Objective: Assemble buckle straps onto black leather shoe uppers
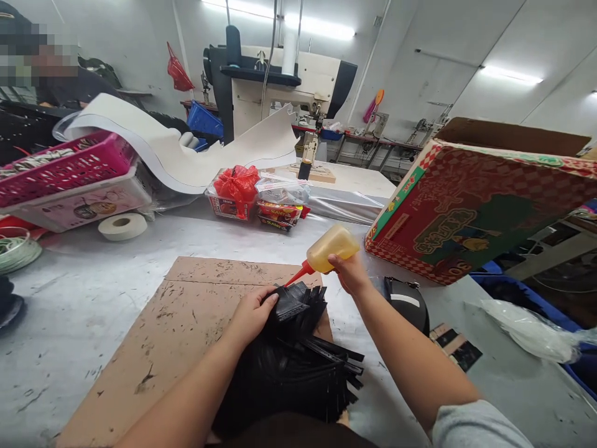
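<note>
Right hand (349,269) grips yellow squeeze bottle (332,247) near far-right corner of cardboard sheet (180,336); bottle's axis slants down-left, red nozzle (303,270) at black strips (290,305). Left hand (252,316), nearer sheet's middle, pinches strips.

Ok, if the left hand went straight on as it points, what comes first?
The black pieces the left hand holds; beyond them, probably the red nozzle of the bottle, though depth is unclear.

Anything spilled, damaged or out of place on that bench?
Mainly dirt: the cardboard sheet, partly under the black pieces, is streaked with dark smears, and the white tabletop left of it is marked too. I see no spill around the yellow bottle in the right hand.
</note>
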`<state>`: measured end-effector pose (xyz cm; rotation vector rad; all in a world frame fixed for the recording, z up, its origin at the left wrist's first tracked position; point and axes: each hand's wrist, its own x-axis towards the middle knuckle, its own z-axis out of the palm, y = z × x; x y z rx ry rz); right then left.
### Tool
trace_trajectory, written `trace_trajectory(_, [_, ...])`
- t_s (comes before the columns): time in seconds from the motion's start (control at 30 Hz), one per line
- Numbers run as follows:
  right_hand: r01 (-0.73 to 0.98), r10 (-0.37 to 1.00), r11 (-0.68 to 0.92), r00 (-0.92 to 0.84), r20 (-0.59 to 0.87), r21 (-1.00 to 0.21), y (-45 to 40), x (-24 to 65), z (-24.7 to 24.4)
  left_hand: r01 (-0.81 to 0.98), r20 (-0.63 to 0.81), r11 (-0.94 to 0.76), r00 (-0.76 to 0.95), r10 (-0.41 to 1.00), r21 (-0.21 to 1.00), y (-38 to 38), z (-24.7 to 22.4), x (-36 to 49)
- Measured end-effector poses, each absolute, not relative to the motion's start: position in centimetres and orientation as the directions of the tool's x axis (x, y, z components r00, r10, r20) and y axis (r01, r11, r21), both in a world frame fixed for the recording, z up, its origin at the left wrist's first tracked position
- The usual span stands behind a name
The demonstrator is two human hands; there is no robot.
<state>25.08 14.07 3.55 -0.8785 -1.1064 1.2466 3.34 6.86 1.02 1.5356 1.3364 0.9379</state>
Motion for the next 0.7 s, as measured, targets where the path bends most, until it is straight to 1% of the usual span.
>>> trace_trajectory(0.23, [-0.234, 0.989, 0.133, -0.028, 0.143, -0.963, 14.3, 24.9, 2.9, 0.331, 0.004, -0.054, 0.151, 0.989, 0.942, 7.0, 0.7, 3.3])
trace_trajectory(0.7, [-0.230, 0.982, 0.145, -0.085, 0.168, -0.962, 13.9, 26.0, 3.4, 0.349, -0.013, -0.034, 0.133, 0.991, 0.937, 7.0, 0.9, 3.4])
